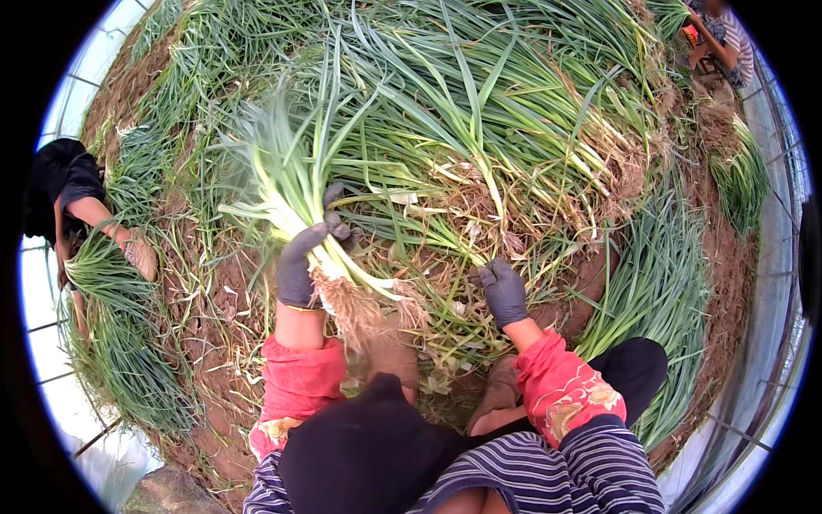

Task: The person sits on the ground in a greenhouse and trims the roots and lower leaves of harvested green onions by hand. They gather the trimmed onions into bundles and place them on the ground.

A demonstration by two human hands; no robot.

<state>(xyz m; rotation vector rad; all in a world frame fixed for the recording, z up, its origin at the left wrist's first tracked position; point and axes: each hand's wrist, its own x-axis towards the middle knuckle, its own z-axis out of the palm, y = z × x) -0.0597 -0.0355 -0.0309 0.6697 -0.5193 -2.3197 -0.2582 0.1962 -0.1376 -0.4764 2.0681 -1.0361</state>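
Note:
In my left hand (305, 263), which wears a dark glove, is a bunch of leek-like plants (302, 199). Its green leaves point up and away from me, and the brown roots (353, 308) hang below my fingers. The leaf tips on its left are blurred. My right hand (503, 292), gloved too, is low over the litter with its fingers closed at the pale lower end of a stalk (465, 249). Just beyond both hands lies a large heap of the same plants (488, 109), most of their roots turned towards the right.
More plants lie along my right side (668, 283) and at the left (131, 347). Trimmed leaves and brown soil (225, 308) cover the ground. One person (70, 193) sits at the left, another (722, 45) at the upper right. Clear sheeting (774, 270) borders the plot. My shoes (498, 389) are close below my hands.

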